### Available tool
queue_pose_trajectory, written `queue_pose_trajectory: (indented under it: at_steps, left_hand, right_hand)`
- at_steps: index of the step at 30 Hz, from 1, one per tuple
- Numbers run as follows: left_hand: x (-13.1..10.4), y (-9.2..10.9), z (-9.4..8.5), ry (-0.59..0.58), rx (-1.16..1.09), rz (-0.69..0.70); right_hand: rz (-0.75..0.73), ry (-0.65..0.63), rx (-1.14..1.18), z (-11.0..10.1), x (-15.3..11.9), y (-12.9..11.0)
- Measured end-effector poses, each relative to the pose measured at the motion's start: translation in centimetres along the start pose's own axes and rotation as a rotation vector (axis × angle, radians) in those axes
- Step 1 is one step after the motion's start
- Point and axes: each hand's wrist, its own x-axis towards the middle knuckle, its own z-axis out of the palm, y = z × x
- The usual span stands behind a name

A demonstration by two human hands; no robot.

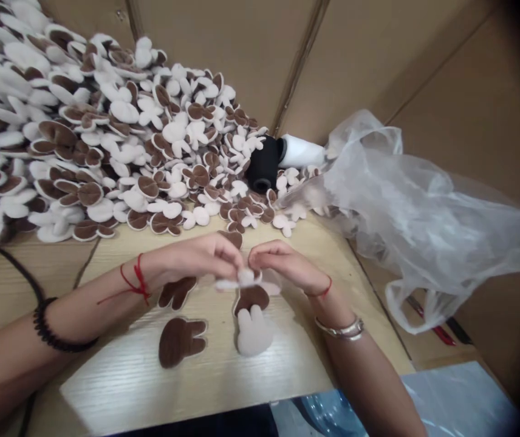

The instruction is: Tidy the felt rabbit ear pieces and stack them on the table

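Over the middle of the table, my left hand (208, 256) and my right hand (287, 264) come close together, fingers bent in a pinch. Between their fingertips is a small white plush piece (246, 278), blurred, its lobes sticking out to both sides. Just beneath it lies a brown plush piece (253, 298), partly covered by a white rabbit-head plush piece (255, 334) with its ears pointing away from me. A brown rabbit-head piece (180, 343) lies to the left, ears to the right. Another brown piece (177, 292) is partly hidden by my left wrist.
A large heap of white and brown plush pieces (118, 145) fills the back left. Beside it lie a black thread cone (263, 164) and a white thread cone (303, 152). A clear plastic bag (424, 212) spreads at right, near a red-handled tool (442, 334).
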Motion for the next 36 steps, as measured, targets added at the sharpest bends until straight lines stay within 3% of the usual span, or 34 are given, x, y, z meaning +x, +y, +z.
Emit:
queue_pose_trajectory:
  at_steps: [1, 3, 6, 7, 8, 9, 11, 13, 14, 15, 17, 19, 20, 23, 26, 29, 31, 32, 34, 36]
  left_hand:
    - [-0.1, 0.0, 0.4, -0.071, 0.053, 0.001]
    - [0.0, -0.3, 1.3, -0.018, 0.257, 0.038]
    - [0.2, -0.8, 1.5, 0.403, 0.42, 0.113]
    - [0.2, -0.9, 1.2, 0.496, 0.356, 0.12]
    - [0.3, -0.9, 0.8, 0.518, 0.244, 0.117]
    - [0.3, -0.9, 0.4, 0.467, 0.121, 0.101]
    - [0.1, -0.9, -0.3, 0.189, -0.031, 0.041]
    - [-0.1, -0.8, -0.2, -0.082, 0.051, -0.017]
    - [-0.2, -0.7, 0.1, -0.112, 0.167, -0.018]
    - [-0.3, -0.6, 0.5, -0.048, 0.303, 0.006]
    - [-0.4, -0.2, 1.2, 0.269, 0.511, 0.109]
    - [-0.5, 0.2, 1.5, 0.563, 0.496, 0.187]
    - [-0.5, 0.5, 1.4, 0.63, 0.405, 0.188]
    - [-0.5, 0.9, 0.6, 0.646, 0.058, 0.128]
    - [-0.5, 1.2, 0.1, 0.528, -0.123, 0.123]
    - [-0.6, 1.1, 0.4, 0.24, 0.038, 0.079]
    - [-0.6, 0.9, 0.9, 0.158, 0.299, 0.047]
    - [-0.5, 0.8, 1.1, 0.193, 0.412, 0.048]
    - [-0.4, 0.4, 1.5, 0.378, 0.499, 0.086]
    - [-0.4, 0.2, 1.6, 0.516, 0.366, 0.128]
  right_hand:
    - [0.016, -0.032, -0.006, -0.2, -0.2, -0.2]
    - [-0.006, 0.008, -0.142, 0.4, -0.4, -0.6]
    - [-0.134, 0.228, -0.463, 2.2, -0.5, -0.8]
    - [-0.168, 0.266, -0.525, 2.6, -0.4, -0.6]
    - [-0.188, 0.268, -0.535, 2.8, -0.2, -0.3]
    - [-0.189, 0.229, -0.493, 2.7, 0.0, 0.1]
    - [-0.155, 0.07, -0.31, 2.0, 0.4, 0.8]
    - [-0.12, -0.033, -0.184, 1.2, 0.5, 1.0]
    - [-0.124, -0.04, -0.193, 1.0, 0.4, 0.8]
    - [-0.153, -0.012, -0.251, 1.0, 0.2, 0.5]
    - [-0.253, 0.074, -0.438, 1.5, -0.2, -0.4]
    - [-0.338, 0.139, -0.559, 2.2, -0.5, -0.8]
    - [-0.358, 0.158, -0.561, 2.5, -0.6, -0.8]
    - [-0.309, 0.162, -0.374, 2.7, -0.2, 0.2]
    - [-0.212, 0.156, -0.108, 1.8, 0.5, 1.3]
    - [-0.183, 0.255, 0.049, 1.1, 0.6, 1.2]
    - [-0.205, 0.314, 0.033, 1.3, 0.2, 0.5]
    - [-0.222, 0.307, -0.011, 1.5, -0.1, 0.1]
    - [-0.222, 0.216, -0.137, 2.2, -0.5, -0.4]
    - [-0.164, 0.157, -0.185, 2.5, -0.6, -0.3]
